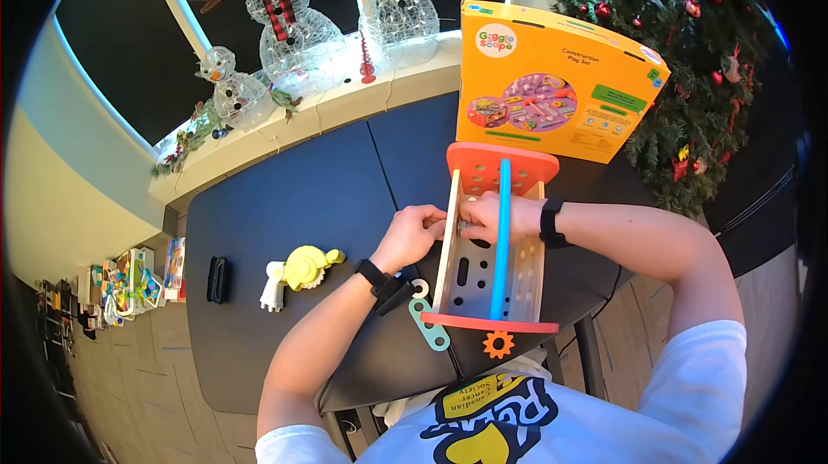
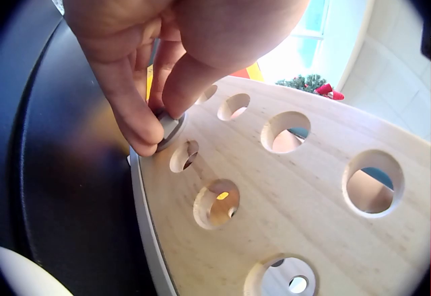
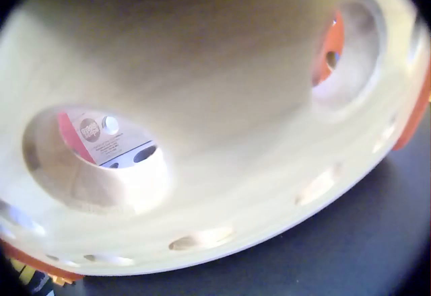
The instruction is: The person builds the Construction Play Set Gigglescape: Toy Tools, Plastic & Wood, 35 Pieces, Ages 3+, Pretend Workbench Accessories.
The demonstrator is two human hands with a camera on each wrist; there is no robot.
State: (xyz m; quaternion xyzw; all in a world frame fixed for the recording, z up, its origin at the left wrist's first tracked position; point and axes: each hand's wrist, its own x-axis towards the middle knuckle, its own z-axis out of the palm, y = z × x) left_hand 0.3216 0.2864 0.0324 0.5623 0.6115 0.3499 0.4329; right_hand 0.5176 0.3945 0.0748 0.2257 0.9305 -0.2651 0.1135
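Grey fastener: a small grey fastener [image 2: 170, 128] is seated at a hole in the outer face of the left side panel [image 2: 323, 202], near the edge beside the surface; whether it is a nut or a bolt head cannot be told.
Left hand: the fastener is pinched between thumb and fingers by the left hand [image 1: 412, 234], reached from outside the panel; this is the hand plainly in contact.
Right hand: the right hand [image 1: 487, 216] is held inside the toolbox [image 1: 438, 298], close to the panel's inner face; whether anything is grasped by its fingers cannot be told.
Key relation: the thin panel is placed between the two hands, which are set opposite each other, nearer the toolbox's far end than its near end.
Long axis: the toolbox is laid out lengthwise away from the body; the blue handle [image 1: 501, 266] is run along it, above the right hand's fingers.
Toolbox: a holed, slotted floor is enclosed by wooden sides and red ends; apart from the hand, its contents are partly hidden.
Near end: an orange gear [image 1: 498, 344] is seen just beside the near red end; a teal strip [image 1: 429, 326] and a cream ring [image 1: 420, 288] are found to its left.
Far end: a yellow cardboard box [image 1: 595, 76] is stood behind the toolbox; its contents are not shown.
Surface: a yellow-green toy [image 1: 304, 268] is left on the dark surface [image 1: 259, 214], well apart from the left hand.
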